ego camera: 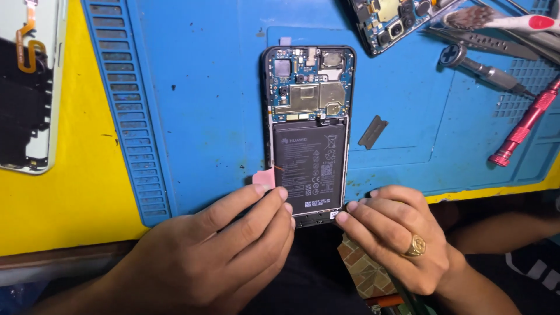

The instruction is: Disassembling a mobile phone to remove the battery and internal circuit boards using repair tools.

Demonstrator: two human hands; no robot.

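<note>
an opened phone (pixel 308 131) lies face down at the centre of the frame on a blue mat (pixel 192 116), battery (pixel 309 166) and circuit board showing. the left hand (pixel 216 251) pinches a pink tab (pixel 263 178) at the phone's left edge. the right hand (pixel 396 233), wearing a ring, rests its fingertips unclenched on the phone's lower right corner. a red screwdriver (pixel 525 125) lies at the right.

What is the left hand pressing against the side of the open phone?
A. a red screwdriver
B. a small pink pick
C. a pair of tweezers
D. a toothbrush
B: the left hand pinches a small pink pick at the left edge of the open phone, beside the black battery; the red screwdriver lies far off on the blue mat.
</note>
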